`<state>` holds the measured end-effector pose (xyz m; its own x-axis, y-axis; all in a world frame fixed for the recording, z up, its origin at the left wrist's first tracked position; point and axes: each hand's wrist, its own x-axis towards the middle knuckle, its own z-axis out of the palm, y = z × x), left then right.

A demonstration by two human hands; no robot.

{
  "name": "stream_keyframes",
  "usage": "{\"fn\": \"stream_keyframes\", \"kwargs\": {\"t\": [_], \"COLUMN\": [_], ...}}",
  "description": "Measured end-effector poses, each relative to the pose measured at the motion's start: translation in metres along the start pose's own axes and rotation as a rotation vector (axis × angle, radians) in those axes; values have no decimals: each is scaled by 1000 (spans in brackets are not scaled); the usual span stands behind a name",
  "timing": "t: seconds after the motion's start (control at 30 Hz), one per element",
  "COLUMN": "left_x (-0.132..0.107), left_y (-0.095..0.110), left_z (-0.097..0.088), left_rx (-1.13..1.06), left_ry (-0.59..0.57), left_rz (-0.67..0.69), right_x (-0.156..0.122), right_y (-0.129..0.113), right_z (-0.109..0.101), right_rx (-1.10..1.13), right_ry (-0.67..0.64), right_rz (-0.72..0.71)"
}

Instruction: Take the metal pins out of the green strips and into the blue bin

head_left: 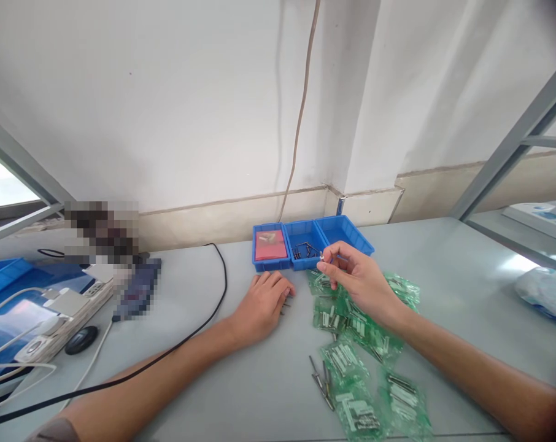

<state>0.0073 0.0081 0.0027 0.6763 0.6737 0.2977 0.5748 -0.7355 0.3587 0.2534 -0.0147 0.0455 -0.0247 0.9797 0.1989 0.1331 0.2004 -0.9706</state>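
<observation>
My left hand [263,306] rests on the table with its fingers curled over thin metal pins [285,302], whose ends poke out beside the thumb. My right hand [359,279] is raised in front of the blue bins, thumb and forefinger pinched on a small shiny metal piece [322,256]; its exact kind is too small to make out. Below and around that hand lie several green plastic bags [342,359] holding metal pins and white pieces. A few loose metal pins [323,383] are on the table left of the bags.
Three blue bins stand by the wall: one with a red packet [269,245], a middle bin [301,228] with pins, and a right bin [345,228]. A black cable [213,310] crosses my left forearm. Power strips [66,313] and a black mouse [81,339] lie left; a plastic bag [545,291] right.
</observation>
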Motion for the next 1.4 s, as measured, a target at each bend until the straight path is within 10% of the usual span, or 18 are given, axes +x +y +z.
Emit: {"fn": "stream_keyframes", "kwargs": {"t": [1.4], "left_x": [0], "left_y": [-5], "left_z": [4], "left_rx": [-49], "left_ry": [3], "left_rz": [-11], "right_x": [-1], "right_y": [2], "right_z": [-1], "right_rx": [72], "right_ry": [49], "right_rz": [26]}}
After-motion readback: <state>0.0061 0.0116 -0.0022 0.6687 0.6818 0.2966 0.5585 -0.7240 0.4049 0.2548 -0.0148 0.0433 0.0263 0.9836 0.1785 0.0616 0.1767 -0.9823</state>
